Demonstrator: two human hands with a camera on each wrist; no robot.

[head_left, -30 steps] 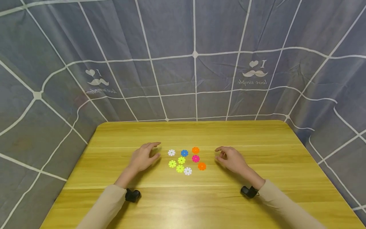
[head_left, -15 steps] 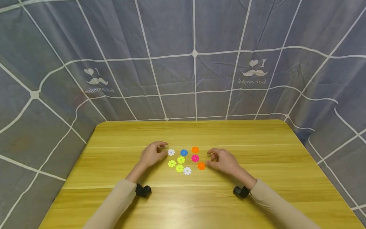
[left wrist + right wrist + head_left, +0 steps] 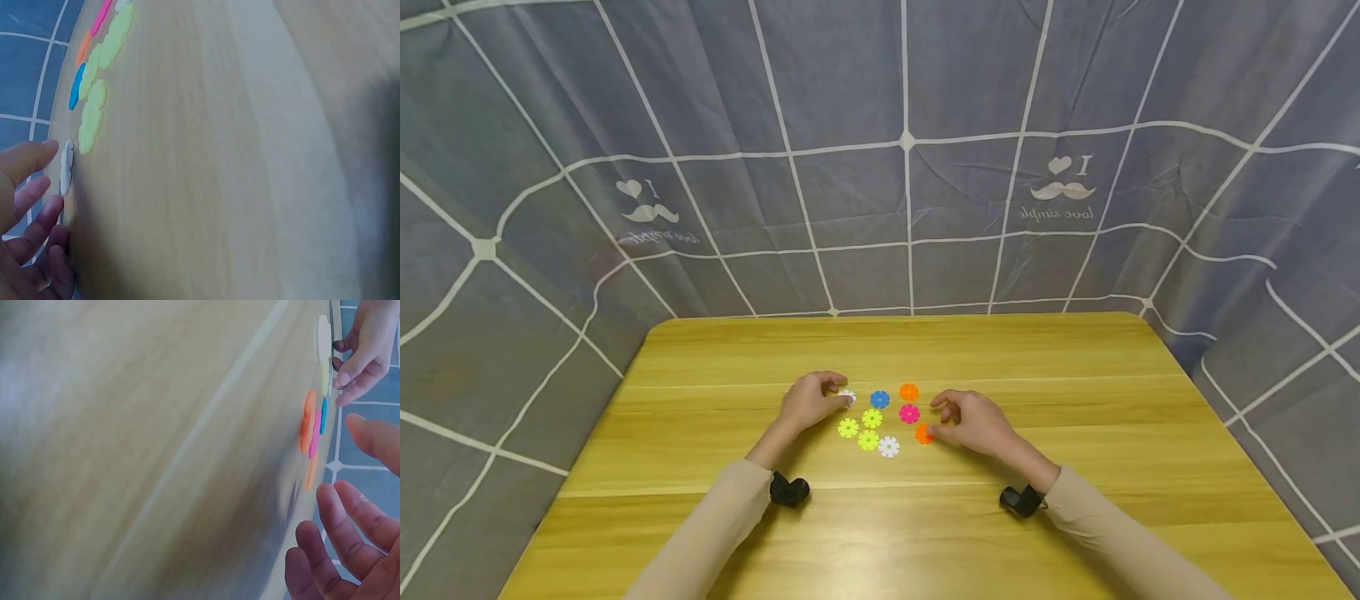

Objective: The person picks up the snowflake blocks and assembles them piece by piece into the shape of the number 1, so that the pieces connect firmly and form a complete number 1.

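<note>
Several small, flat snowflake discs with notched rims lie on the wooden table. My left hand hovers at a white snowflake disc, its thumb and fingers spread on either side; whether they touch it I cannot tell. Over on the right, the nearer orange snowflake disc is partly covered by the thumb of my right hand in the head view. That hand's fingers are parted, holding nothing. Between the hands lie a blue disc, a pink disc, another orange disc, yellow discs and a second white disc.
The wooden table reaches to a grey curtain with white grid lines, which surrounds its back and sides. A black wrist camera sits on the left wrist, another black camera on the right.
Both hands have moved inward, the left to the white disc and the right to the nearer orange disc. The discs lie as before; the head view has shifted slightly.
</note>
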